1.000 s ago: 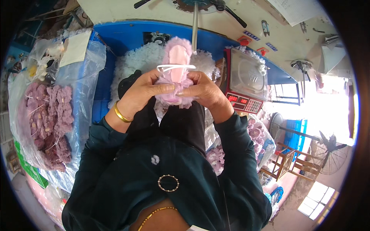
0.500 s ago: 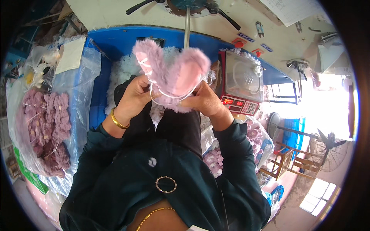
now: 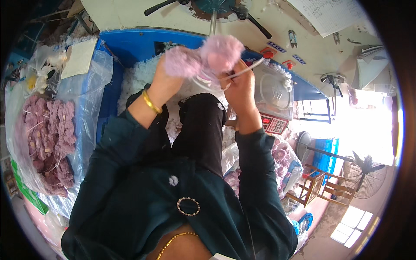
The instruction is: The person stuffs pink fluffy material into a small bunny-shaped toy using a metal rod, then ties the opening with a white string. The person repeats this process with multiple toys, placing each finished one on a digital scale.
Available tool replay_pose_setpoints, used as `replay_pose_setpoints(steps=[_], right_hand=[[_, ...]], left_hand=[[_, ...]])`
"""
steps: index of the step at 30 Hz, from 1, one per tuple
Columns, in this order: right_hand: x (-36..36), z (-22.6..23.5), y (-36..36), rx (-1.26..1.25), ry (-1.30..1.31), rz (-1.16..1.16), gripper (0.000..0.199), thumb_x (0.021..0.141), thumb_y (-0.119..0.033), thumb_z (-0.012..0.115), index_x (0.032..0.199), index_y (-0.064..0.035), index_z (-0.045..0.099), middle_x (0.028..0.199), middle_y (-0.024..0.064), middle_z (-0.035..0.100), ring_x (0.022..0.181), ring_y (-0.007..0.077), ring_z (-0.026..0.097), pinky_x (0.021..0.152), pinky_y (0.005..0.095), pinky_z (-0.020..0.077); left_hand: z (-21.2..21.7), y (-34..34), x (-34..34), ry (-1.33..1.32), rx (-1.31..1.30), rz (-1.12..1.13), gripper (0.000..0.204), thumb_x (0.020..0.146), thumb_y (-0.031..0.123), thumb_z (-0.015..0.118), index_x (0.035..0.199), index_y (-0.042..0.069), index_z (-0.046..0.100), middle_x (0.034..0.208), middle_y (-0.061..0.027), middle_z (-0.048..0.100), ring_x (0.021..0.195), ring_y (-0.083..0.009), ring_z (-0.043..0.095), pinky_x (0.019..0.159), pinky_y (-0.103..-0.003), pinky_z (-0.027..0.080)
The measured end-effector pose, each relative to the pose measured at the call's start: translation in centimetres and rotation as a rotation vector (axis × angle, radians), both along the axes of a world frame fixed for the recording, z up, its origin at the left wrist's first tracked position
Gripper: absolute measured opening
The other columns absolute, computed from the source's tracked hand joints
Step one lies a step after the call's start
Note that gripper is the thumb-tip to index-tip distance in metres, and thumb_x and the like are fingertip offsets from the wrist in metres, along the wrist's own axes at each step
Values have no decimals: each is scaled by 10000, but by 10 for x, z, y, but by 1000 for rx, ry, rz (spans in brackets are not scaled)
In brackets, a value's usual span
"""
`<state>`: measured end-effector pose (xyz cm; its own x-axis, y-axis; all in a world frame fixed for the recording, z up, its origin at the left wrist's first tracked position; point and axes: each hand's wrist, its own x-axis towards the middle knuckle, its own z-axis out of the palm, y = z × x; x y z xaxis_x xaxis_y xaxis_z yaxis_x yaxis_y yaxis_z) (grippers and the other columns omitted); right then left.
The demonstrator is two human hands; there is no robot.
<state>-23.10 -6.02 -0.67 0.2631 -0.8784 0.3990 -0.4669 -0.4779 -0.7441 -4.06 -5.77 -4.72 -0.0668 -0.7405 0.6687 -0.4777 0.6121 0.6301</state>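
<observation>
A fluffy pink-lilac plush piece [image 3: 223, 51], with two rounded lobes, is held up in front of me over the white stuffing [image 3: 143, 73]. My left hand [image 3: 170, 78] grips its left lobe from below, the fingers mostly hidden behind the fur. The right lobe is in the grasp of my right hand [image 3: 241, 86], whose fingers are closed at its lower edge. From the plush a white cord [image 3: 247, 71] loops out, blurred, past my right hand. Just behind the right lobe a thin metal tube [image 3: 213, 24] comes out of the machine.
Lilac plush pieces [image 3: 47, 138] fill a plastic-lined blue bin on the left. A red scale [image 3: 275, 123] stands at right, beside a bag of plush pieces [image 3: 284, 160]. Small snips [image 3: 293, 39] lie on the pale machine panel. Farther right are a wooden stool [image 3: 310, 190] and fan [image 3: 364, 175].
Both hands have moved up, the right also rightward, bringing the plush nearer the metal tube. The plush has turned; its lobes look rounder and the cord swings out to the right.
</observation>
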Motion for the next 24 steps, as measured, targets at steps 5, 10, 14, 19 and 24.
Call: replay_pose_setpoints(steps=[5,10,14,19,24], right_hand=[[7,10,3,508,-268,-35,224,753,-97,712,844,37,557,682,89,565,622,175,554,556,281,439],[42,11,-22,-208,222,-272,261,749,-216,712,836,5,604,788,162,641,704,286,649,608,350,510],[47,7,-78,-417,533,-464,315,791,-293,604,669,-5,640,707,206,622,645,377,615,585,418,510],[43,6,-94,-437,543,-488,300,762,-260,574,614,-10,650,655,203,608,612,380,599,583,453,500],[27,-10,-65,-593,310,-338,105,778,-137,609,748,-42,643,662,156,606,605,357,590,547,422,484]], left_hand=[[1,-24,0,-501,-220,218,228,697,75,588,923,83,615,858,-73,587,767,-248,551,642,-383,428],[-27,-48,2,211,315,-82,160,819,116,611,962,43,607,929,-58,596,827,-181,556,694,-337,434],[-1,-48,6,562,921,-293,362,933,273,549,1159,-11,555,1121,-80,586,997,-139,533,851,-279,423],[-10,-52,0,836,958,-308,518,949,364,529,1273,-40,507,1231,-100,563,1120,-150,489,959,-286,382],[-6,-30,23,613,957,-652,381,960,281,534,1230,12,540,1101,-31,600,992,-108,537,879,-272,435]])
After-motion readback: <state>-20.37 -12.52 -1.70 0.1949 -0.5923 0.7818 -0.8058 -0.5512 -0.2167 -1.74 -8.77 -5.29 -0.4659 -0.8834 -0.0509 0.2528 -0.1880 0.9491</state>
